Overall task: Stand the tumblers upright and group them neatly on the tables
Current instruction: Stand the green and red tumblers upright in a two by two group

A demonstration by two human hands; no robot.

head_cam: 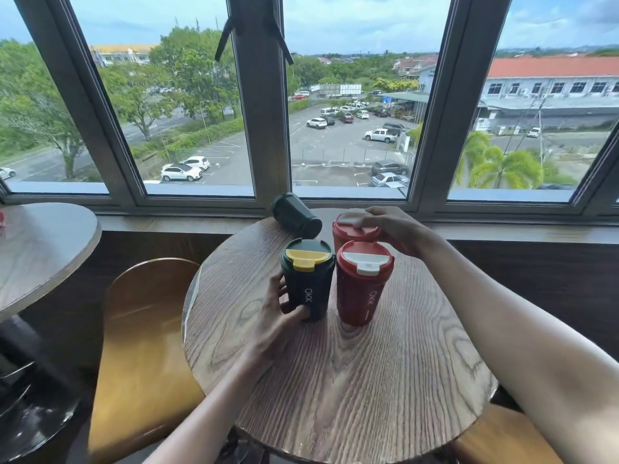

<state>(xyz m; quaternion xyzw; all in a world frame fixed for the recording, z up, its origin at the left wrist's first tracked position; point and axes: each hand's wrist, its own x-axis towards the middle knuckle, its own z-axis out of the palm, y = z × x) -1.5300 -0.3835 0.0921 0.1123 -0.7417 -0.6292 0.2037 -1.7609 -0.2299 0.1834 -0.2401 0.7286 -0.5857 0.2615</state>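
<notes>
Round wooden desk [335, 380], grain bare on the near half. All four tumblers sit on the far half.

Left hand [278, 316] clamped low on the dark green tumbler [306, 286], thumb across the front near its base, fingers wrapped round the left side. Upright, yellow flip lid. White vertical lettering on the body reads "OKK".

Just to its right, almost touching: near red tumbler [363, 289], upright, white lid insert, nobody holding it. Same "OKK" lettering, paler.

Behind it, far red tumbler [353, 231], upright. Right hand [392, 229] rests over its lid, fingers closed down on the rim and white cap. Any print on the body is hidden by the tumbler in front.

Farthest, left of centre: second dark green tumbler [294, 216] on its side at the desk's far edge by the window ledge, base pointing to the far left, lidded top facing near and right. No lettering visible. Not yet stood up.

Risks, as I judge them:
- The lying tumbler is round and at the rim; a nudge from either hand or a shifted neighbour could roll it off toward the ledge or the gap.
- The three upright ones are packed close; sliding the green one rightward could knock the unheld red one.
- Right forearm crosses above the near red lid; drawing back low could tip it.
- A lid-only grip on the far red one may pop the cap if lifted.
</notes>
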